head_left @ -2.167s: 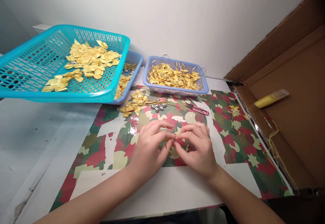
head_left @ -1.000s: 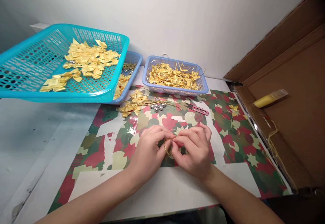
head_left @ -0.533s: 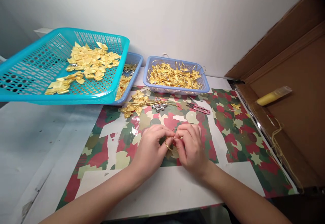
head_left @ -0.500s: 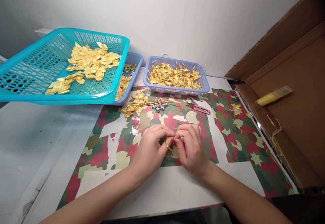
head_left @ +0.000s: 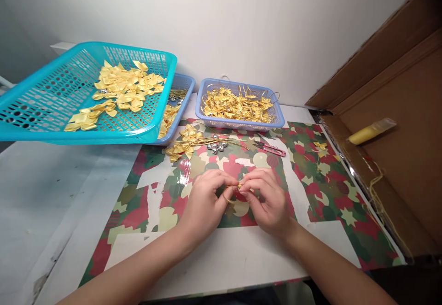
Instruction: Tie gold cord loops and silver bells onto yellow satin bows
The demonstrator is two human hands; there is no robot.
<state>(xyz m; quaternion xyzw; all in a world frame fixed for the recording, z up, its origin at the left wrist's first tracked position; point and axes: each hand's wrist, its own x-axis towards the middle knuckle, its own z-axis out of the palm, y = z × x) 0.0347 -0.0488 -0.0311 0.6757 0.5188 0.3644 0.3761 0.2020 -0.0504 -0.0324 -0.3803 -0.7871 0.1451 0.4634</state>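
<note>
My left hand pinches a looped gold cord, its fingertips close together above the patterned sheet. Opposite it, my right hand has thumb and fingers closed at the same small spot, where a bit of gold shows between the two hands. The fingers hide most of what is held there. Beyond the hands lie several small silver bells, a bunch of gold cords and some yellow ribbon bows. Pink thread snips rest to the right of the bells.
A turquoise basket of yellow bows stands at the left, overlapping a blue basket. Another blue basket holds bows with gold cords. A cardboard wall borders the right side, with a yellow tube beside it.
My right hand has shifted slightly right and its fingers have straightened a little. A bit of gold now shows between the fingertips. The left hand stays nearly in place.
</note>
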